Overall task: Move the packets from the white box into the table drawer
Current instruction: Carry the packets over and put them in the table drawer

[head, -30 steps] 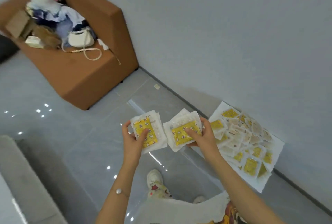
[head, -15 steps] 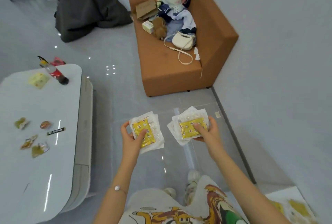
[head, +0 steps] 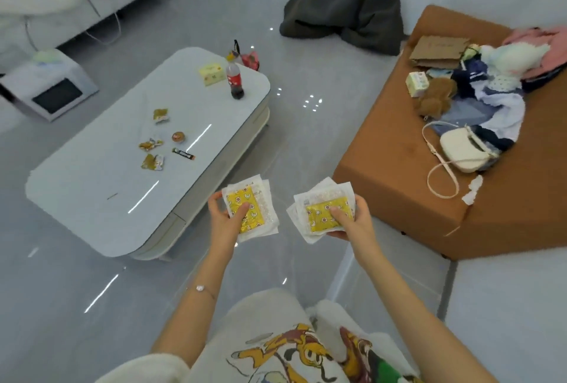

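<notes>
Head view: a person stands on the grey floor (head: 306, 143), both arms out.
Left grip (head: 222, 226): holds a stack of packets (head: 254, 198), thumb on the yellow top one.
Right grip (head: 356, 226): holds a second packet stack (head: 322, 198), thumb across it.
Packets' place: in the air, near the white counter (head: 92, 192).
Counter top: cola bottle (head: 234, 81), scattered wrappers (head: 152, 161).

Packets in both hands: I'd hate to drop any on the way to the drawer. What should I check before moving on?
Left hand grips left stack: ok, thumb on top.
Right hand grips right stack: ok, thumb on top.
Table in view: ok, ahead to the left.
Drawer open: not ok, its front looks flush.
Free hand for the drawer: not ok, both full.
</notes>
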`<state>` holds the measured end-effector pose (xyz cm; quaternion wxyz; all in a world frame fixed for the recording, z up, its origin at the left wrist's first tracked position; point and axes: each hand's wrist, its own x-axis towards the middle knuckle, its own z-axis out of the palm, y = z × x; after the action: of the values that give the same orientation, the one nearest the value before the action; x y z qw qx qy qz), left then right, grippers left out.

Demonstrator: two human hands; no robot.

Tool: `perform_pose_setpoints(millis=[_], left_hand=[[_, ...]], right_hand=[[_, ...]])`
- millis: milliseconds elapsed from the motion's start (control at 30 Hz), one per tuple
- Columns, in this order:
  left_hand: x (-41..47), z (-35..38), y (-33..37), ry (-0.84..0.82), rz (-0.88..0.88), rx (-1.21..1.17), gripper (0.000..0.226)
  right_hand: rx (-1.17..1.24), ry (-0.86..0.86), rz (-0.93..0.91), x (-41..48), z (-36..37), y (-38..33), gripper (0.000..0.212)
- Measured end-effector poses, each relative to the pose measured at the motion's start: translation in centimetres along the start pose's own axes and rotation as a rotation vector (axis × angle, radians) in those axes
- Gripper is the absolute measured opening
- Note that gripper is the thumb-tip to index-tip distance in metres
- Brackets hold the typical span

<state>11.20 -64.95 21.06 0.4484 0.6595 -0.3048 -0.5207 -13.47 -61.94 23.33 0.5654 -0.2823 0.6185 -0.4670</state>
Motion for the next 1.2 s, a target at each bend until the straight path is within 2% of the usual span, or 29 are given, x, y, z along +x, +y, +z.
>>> perform_pose_setpoints(millis=[267, 433, 633, 833, 1033, 1200], left_hand=[[6.5, -1.5, 2.2, 0.213, 0.012, -0.08, 0.054], [12.7, -2.3, 2.4, 0.324, -0.049, -0.194, 0.06], [20.9, -4.2, 3.6, 0.439, -0.149, -0.301, 0.053], [27.4, -6.0, 4.7, 0.544, -0.194, -0.344, 0.055], [35.1, -8.1, -0.4, 0.647, -0.255, -0.321, 0.05], [43.3, -9.7, -8.7, 0.801, -0.35, -0.384, 0.057]], right_hand=[[-0.134, -0.244, 0.069, 12.2, 5.3, -4.7, 0.044], [-0.147, -0.301, 0.101, 19.6, 10.7, -6.2, 0.04], [-0.196, -0.336, 0.162, 28.1, 18.2, -7.4, 0.035], [-0.274, -0.466, 0.201, 35.0, 25.9, -8.7, 0.036], [-0.366, -0.521, 0.251, 44.8, 33.7, -5.2, 0.041], [-0.439, -0.525, 0.293, 54.2, 40.9, 3.5, 0.034]])
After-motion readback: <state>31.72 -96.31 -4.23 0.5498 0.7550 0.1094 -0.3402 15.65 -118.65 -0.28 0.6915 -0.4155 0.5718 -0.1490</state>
